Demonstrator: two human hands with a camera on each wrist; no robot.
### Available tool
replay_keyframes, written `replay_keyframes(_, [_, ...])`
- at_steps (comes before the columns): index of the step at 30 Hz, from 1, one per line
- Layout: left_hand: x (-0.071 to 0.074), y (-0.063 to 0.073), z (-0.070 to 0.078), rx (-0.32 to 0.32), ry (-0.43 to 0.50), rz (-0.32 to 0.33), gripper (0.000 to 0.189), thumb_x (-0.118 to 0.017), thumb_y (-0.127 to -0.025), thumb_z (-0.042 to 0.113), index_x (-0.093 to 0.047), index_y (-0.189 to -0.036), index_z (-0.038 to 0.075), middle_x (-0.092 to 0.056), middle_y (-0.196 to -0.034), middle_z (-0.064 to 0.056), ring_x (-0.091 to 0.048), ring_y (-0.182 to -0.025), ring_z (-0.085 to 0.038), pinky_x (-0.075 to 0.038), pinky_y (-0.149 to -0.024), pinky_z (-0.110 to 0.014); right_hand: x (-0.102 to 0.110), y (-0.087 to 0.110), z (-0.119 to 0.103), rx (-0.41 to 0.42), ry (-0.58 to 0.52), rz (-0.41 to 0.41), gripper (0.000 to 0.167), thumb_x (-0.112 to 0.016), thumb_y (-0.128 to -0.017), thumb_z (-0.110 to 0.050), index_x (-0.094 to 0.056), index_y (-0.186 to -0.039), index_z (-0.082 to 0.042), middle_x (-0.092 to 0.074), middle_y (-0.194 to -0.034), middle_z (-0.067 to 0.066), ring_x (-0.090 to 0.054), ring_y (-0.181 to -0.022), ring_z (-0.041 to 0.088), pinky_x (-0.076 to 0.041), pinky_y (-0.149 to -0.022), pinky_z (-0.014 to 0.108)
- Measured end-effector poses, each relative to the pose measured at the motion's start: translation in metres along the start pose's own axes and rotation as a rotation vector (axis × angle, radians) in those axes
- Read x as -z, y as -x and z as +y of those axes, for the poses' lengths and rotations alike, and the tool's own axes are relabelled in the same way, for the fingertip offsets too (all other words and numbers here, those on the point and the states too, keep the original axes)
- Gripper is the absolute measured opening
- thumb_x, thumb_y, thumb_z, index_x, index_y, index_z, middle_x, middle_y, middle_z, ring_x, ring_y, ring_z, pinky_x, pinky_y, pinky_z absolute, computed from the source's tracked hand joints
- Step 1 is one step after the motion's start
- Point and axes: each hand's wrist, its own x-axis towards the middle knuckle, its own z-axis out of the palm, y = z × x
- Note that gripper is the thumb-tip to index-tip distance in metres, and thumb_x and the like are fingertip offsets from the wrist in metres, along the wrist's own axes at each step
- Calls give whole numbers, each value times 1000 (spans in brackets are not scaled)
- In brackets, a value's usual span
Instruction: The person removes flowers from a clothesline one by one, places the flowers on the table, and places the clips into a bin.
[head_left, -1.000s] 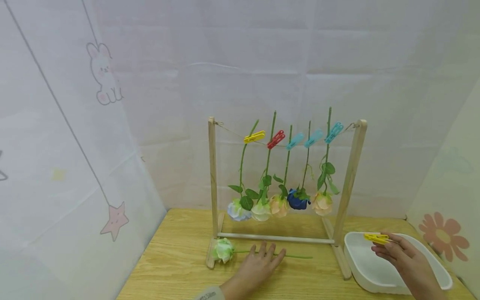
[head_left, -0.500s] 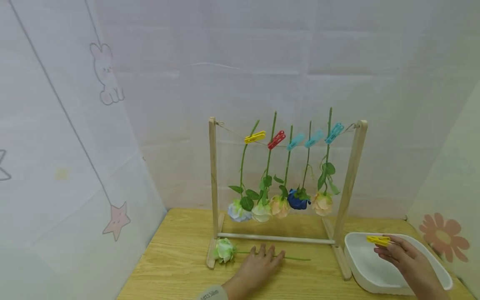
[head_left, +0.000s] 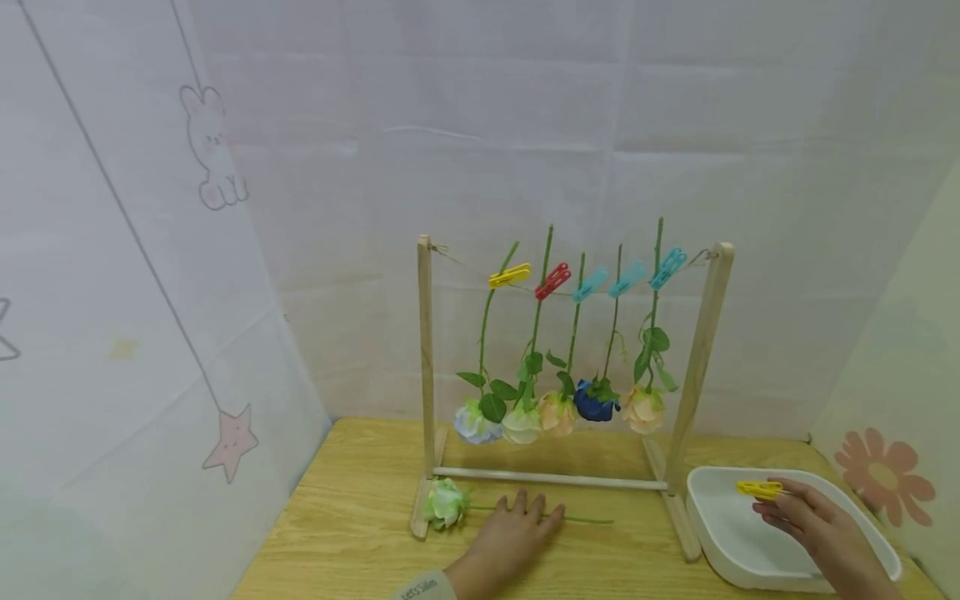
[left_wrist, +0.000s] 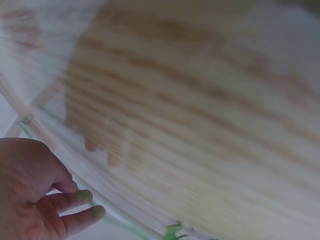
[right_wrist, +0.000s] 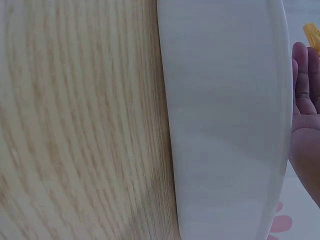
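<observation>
My right hand (head_left: pixel 825 529) pinches a yellow clothespin (head_left: pixel 757 490) between thumb and fingers above the white tub (head_left: pixel 738 575). In the right wrist view, the same clothespin (right_wrist: pixel 312 36) shows at the fingertips, partly cut off. On the table, a pale green artificial rose (head_left: pixel 446 503) lies with its stem (head_left: pixel 588 520) pointing right. My left hand (head_left: pixel 510 537) rests across that stem with its fingers spread and fairly straight, hiding the middle. The left wrist view shows two extended fingers of the left hand (left_wrist: pixel 25 195); the rest is partly out of frame.
A wooden rack (head_left: pixel 427 358) stands behind the hands with a string between its posts. Several artificial roses hang upside down from it, including a dark blue rose (head_left: pixel 597 402), held by a red clothespin (head_left: pixel 552 282) and other coloured ones. A white crossbar (head_left: pixel 551 478) runs low between the feet.
My right hand has shifted slightly right and down with the yellow clothespin. The rose stem's free end has moved slightly left, while the left hand stays on it.
</observation>
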Motion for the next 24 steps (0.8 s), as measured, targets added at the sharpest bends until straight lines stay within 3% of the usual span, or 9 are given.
replay_keyframes(12, [3, 0, 0, -19, -92, 22, 54, -60, -102, 37, -40, -152, 34, -54, -147, 3, -57, -129, -25, -57, -94, -44, 8, -3, 4, -28, -4, -30, 40, -31, -112, -6, -58, -133, -26, -69, -123, -6, -69, -111, 13, -56, -91, 24])
replay_keyframes(19, [8, -1, -1, -39, -168, 47, 54, -62, -100, 39, -42, -150, 35, -54, -145, 4, -57, -128, -22, -56, -94, -42, 9, -6, 3, -184, 179, 27, 30, -41, -111, -15, -57, -132, -28, -68, -118, -11, -68, -109, 9, -56, -89, 21])
replay_keyframes(24, [14, 1, -3, -51, -191, 54, 47, -63, -100, 41, -50, -145, 34, -57, -141, 5, -59, -123, -19, -57, -92, -41, 13, -9, 3, -252, 268, -3, 30, -45, -110, -19, -55, -125, -42, -68, -118, -15, -68, -109, 5, -55, -89, 20])
